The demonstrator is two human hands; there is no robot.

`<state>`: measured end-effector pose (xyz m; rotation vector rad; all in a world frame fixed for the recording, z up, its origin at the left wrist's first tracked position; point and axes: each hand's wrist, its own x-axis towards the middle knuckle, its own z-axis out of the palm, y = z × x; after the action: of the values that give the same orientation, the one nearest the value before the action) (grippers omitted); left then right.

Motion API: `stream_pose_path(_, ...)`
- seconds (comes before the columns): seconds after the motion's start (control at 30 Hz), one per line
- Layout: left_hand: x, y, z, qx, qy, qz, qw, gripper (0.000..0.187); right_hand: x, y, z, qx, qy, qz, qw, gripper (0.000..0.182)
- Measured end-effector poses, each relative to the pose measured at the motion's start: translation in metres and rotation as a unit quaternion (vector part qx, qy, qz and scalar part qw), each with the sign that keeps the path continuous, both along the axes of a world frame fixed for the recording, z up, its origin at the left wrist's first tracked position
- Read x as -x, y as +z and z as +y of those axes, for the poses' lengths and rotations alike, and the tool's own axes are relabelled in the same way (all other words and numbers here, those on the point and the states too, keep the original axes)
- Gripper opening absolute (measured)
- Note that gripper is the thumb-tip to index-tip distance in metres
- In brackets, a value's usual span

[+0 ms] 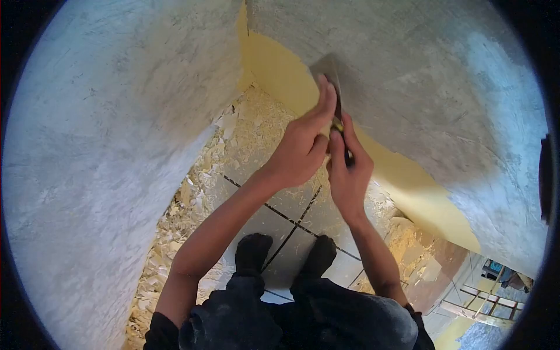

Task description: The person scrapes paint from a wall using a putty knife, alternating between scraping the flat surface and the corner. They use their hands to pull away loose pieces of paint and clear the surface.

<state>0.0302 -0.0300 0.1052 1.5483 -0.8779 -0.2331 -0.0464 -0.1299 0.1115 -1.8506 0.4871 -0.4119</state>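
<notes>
A paint scraper [326, 64] with a wide metal blade and a dark handle lies against the grey wall [402, 76], at the upper edge of a strip of yellow paint [286, 70]. My right hand [352, 175] is closed around its handle. Two fingers of my left hand [303, 143] stretch along the blade and press on it; the other fingers curl in beside the handle. Part of the handle is hidden behind my hands.
Another bare grey wall [111, 128] rises on the left and meets the first in a corner. Peeled paint flakes [169, 251] cover much of the tiled floor [291, 204] along it. My feet [254, 251] stand on the tiles. A wooden ladder-like frame [487, 300] lies at lower right.
</notes>
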Motion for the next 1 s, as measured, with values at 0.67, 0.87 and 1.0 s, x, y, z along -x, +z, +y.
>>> stream_pose_path(0.67,-0.008,-0.008,-0.004,0.013,0.058,0.036,0.998,0.069,-0.008,-0.002,-0.005,0.039,0.027,0.003,0.999,0.039)
stream_pose_path(0.87,-0.015,0.004,-0.013,-0.029,0.111,-0.014,0.993,0.070,-0.024,-0.002,-0.001,-0.053,0.019,-0.026,0.998,0.039)
stream_pose_path(1.0,-0.015,0.004,0.007,0.026,0.053,0.062,0.996,0.071,-0.013,0.004,0.007,0.030,0.050,-0.026,0.998,0.038)
